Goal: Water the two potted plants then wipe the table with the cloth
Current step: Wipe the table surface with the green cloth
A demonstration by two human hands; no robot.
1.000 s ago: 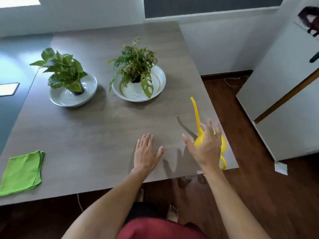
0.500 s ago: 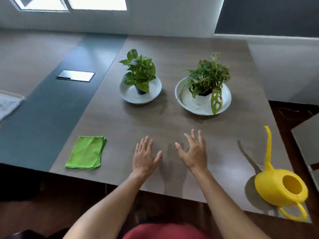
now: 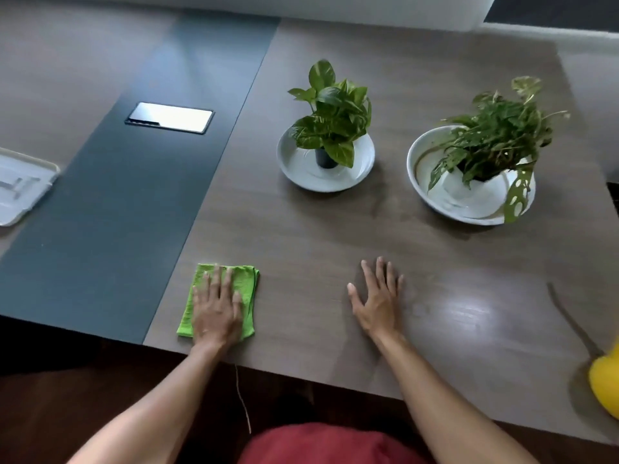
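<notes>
A folded green cloth (image 3: 246, 289) lies near the front left edge of the wooden table (image 3: 301, 236). My left hand (image 3: 217, 309) presses flat on top of it, fingers stretched forward. My right hand (image 3: 378, 296) rests flat and empty on the bare table to the right of the cloth. Further back stand two potted plants: a broad-leaved one (image 3: 335, 115) in a white saucer (image 3: 301, 175), and a bushier one (image 3: 495, 139) in a larger white bowl (image 3: 422, 155). The yellow watering can (image 3: 606, 386) is cut off at the right edge of the view.
A dark grey strip (image 3: 117, 212) adjoins the table on the left, with a shiny rectangular panel (image 3: 169, 117) set in it. A pale tray (image 3: 16, 185) sits at the far left. The table's front edge runs just in front of both wrists.
My right hand let go of the watering can and came to rest on the table. My left hand slid left onto the green cloth. The view swung left.
</notes>
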